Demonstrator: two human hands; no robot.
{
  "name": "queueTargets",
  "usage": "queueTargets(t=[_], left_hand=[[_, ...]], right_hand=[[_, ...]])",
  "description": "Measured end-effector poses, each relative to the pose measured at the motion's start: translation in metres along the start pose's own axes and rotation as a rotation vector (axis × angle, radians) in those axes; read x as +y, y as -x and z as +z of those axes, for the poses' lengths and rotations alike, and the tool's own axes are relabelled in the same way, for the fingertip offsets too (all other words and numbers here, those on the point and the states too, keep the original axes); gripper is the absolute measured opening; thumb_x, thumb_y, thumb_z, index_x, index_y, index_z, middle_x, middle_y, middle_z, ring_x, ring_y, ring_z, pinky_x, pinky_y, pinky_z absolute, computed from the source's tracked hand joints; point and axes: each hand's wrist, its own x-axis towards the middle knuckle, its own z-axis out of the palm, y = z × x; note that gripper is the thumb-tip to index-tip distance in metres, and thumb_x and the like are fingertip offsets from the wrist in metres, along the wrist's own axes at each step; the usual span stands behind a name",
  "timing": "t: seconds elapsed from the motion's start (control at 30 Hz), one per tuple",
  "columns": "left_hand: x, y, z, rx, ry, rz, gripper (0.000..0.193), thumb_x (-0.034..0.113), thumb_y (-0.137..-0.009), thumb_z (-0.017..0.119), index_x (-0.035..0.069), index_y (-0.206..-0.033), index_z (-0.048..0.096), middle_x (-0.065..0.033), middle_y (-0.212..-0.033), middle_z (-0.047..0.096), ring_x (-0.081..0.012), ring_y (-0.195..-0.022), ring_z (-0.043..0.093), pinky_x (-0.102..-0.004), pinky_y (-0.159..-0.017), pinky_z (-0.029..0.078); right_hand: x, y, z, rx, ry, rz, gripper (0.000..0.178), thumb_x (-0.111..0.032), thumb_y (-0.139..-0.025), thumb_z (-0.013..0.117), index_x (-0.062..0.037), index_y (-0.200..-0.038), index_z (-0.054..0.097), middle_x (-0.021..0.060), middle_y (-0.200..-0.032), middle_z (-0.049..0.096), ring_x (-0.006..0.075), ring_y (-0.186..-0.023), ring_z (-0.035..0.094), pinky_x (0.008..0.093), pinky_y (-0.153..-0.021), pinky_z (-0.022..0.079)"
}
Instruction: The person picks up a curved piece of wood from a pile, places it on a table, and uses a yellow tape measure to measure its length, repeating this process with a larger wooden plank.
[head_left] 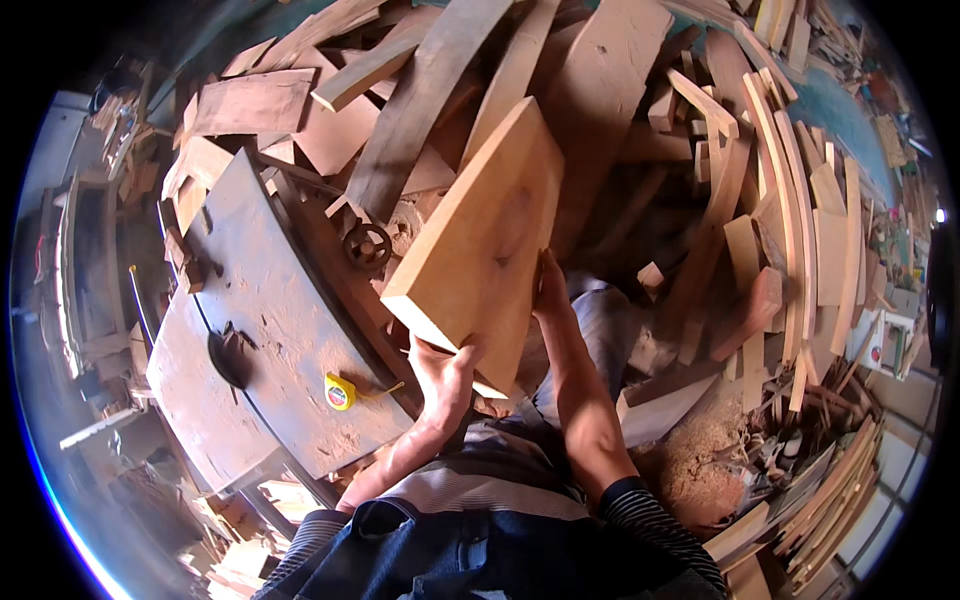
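Observation:
A thick, pale wooden board (490, 235) with a dark knot is held up and tilted in front of me. My left hand (443, 380) grips its near lower end, thumb over the edge. Along the right edge, my right hand (550, 290) holds the same board; its fingers are partly hidden behind the wood. To the left stands a metal machine table (290, 375) dusted with shavings. On it lies a yellow tape measure (340, 392) with a bit of its tape pulled out, near my left forearm.
Piled offcuts and planks (610, 80) fill the area ahead. Long curved strips (790, 220) stand at the right. A dark handwheel (367, 246) sits beside the machine table, which has a slot with a dark opening (231, 357). Sawdust (710, 450) is heaped at lower right.

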Motion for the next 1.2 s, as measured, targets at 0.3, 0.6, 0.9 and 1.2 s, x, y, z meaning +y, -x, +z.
queueTargets(t=[0.3, 0.6, 0.9, 1.2], left_hand=[[0.067, 0.029, -0.082, -0.119, -0.171, 0.034, 0.084, 0.018, -0.068, 0.078, -0.004, -0.143, 0.048, -0.0282, -0.116, 0.068, -0.0296, -0.109, 0.068, -0.0392, -0.100, 0.053], [0.081, 0.096, -0.246, 0.094, 0.299, -0.158, 0.069, 0.005, -0.070, 0.075, -0.008, -0.132, 0.048, -0.0183, -0.120, 0.064, -0.0241, -0.112, 0.064, -0.0364, -0.101, 0.052], [0.057, 0.140, -0.411, 0.256, 0.562, -0.176, 0.058, 0.009, -0.070, 0.069, -0.003, -0.125, 0.053, -0.0142, -0.108, 0.064, -0.0253, -0.092, 0.068, -0.0412, -0.083, 0.059], [-0.011, 0.176, -0.516, 0.262, 0.660, -0.246, 0.062, 0.021, -0.077, 0.069, -0.001, -0.132, 0.053, -0.0147, -0.112, 0.065, -0.0268, -0.098, 0.069, -0.0432, -0.087, 0.059]], right_hand=[[0.062, 0.085, -0.003, 0.027, 0.115, 0.110, 0.047, -0.037, -0.107, 0.049, -0.0053, -0.142, 0.056, 0.0127, -0.141, 0.062, 0.0330, -0.129, 0.059, 0.0509, -0.106, 0.051], [0.137, 0.203, 0.013, -0.281, 0.959, -0.219, 0.039, -0.028, -0.110, 0.050, -0.0037, -0.141, 0.053, 0.0075, -0.132, 0.062, 0.0169, -0.121, 0.057, 0.0330, -0.097, 0.050], [0.258, 0.246, 0.103, 0.077, 0.597, 0.235, 0.044, -0.036, -0.097, 0.072, -0.0092, -0.130, 0.062, 0.0101, -0.123, 0.070, 0.0265, -0.110, 0.069, 0.0453, -0.086, 0.063], [0.333, 0.276, 0.117, 0.052, 0.817, 0.315, 0.045, -0.037, -0.097, 0.071, -0.0061, -0.129, 0.062, 0.0120, -0.116, 0.073, 0.0295, -0.104, 0.073, 0.0459, -0.088, 0.062]])
